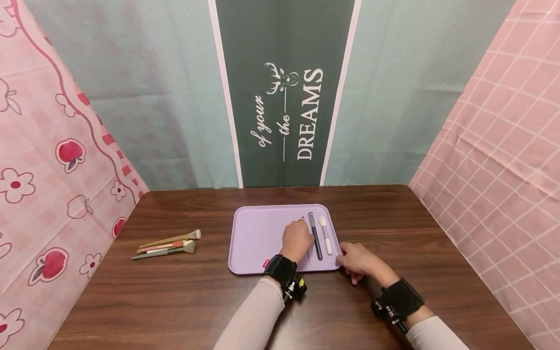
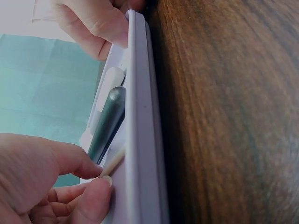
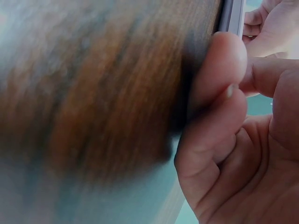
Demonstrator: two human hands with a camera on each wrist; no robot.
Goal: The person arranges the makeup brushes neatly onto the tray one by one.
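Observation:
My left hand (image 1: 297, 240) is over the right half of a lilac tray (image 1: 258, 238), pinching a thin, pale-handled makeup brush (image 2: 114, 161) between thumb and finger. Much of that brush is hidden by the hand. Just right of it on the tray lies a dark-handled makeup brush (image 1: 316, 238), and beyond that a white makeup brush (image 1: 326, 238). At the tray's near right corner, my right hand (image 1: 356, 260) grips the rim, its other fingers curled outside. The left wrist view shows the right fingers (image 2: 100, 23) over the rim.
Several makeup brushes (image 1: 166, 247) with gold, pink and green handles lie together on the brown wooden table (image 1: 175, 301), left of the tray. Patterned cloths hang behind the table and along both sides.

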